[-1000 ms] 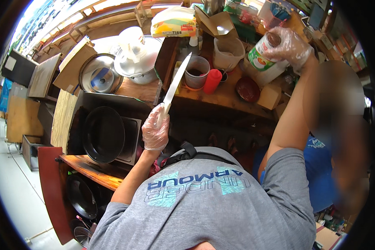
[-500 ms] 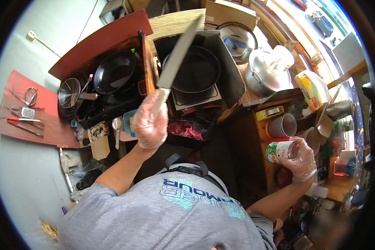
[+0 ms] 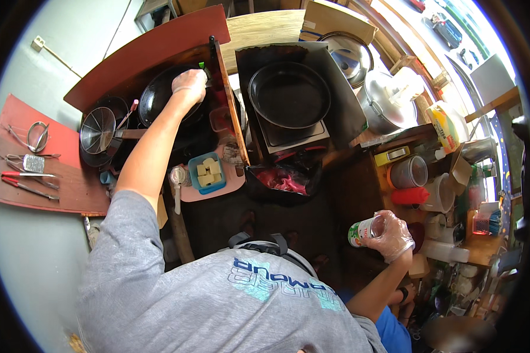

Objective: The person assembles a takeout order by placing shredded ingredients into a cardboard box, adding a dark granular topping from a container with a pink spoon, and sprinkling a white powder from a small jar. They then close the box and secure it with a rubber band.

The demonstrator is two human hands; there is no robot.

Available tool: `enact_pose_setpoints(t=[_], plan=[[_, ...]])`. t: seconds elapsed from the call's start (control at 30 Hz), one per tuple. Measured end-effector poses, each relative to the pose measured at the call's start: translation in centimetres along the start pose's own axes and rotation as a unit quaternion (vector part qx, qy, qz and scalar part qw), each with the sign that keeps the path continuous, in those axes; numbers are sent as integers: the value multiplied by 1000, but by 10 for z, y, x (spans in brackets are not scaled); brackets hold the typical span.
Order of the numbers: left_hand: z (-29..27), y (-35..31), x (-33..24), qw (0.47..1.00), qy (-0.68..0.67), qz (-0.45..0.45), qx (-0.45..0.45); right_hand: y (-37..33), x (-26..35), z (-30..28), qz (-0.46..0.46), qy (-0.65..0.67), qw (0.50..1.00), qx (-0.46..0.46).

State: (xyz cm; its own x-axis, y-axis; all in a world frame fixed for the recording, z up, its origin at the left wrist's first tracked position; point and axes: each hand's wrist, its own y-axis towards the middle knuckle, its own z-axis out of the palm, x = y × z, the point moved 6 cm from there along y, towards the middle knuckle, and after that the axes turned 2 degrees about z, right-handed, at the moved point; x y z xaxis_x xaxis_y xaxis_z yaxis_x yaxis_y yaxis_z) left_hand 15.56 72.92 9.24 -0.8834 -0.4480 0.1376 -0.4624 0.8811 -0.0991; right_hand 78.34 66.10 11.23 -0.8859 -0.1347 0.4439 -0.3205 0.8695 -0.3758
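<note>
The right hand, in a clear plastic glove, has its fingers wrapped around one end of a tin can, which lies tipped on its side in the air. Its paper label faces up past the fingertips: a white band with coloured lettering, then a green part toward the far end. The left hand is bent down over a black frying pan, knuckles up; its fingertips are hidden, so I cannot tell whether they hold anything. A green scrap just beyond those knuckles is too small to identify.

Other print: a yellow-and-white tissue pack, above and right of the right fingers, carries lettering, and the grey T-shirt below both hands has large navy letters over turquoise blocks.

Edges: a wooden partition rises just right of the left fingers, and a red board walls the side beyond them. A wire skimmer sits to their left. The right fingers have a wooden counter beyond them, with a red squeeze bottle near its rim. To their left, dark floor gives a gap reaching toward a pink cutting board.
</note>
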Motion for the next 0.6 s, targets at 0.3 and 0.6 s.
enact_pose_setpoints(t=[0.3, 0.6], plan=[[-18, 85, 6, 980, 55, 35, -187, -16, 76, 67, -2, 17, 1000, 6], [60, -233, -70, 696, -694, 154, 102, 21, 206, 111, -185, -35, 982, 12]])
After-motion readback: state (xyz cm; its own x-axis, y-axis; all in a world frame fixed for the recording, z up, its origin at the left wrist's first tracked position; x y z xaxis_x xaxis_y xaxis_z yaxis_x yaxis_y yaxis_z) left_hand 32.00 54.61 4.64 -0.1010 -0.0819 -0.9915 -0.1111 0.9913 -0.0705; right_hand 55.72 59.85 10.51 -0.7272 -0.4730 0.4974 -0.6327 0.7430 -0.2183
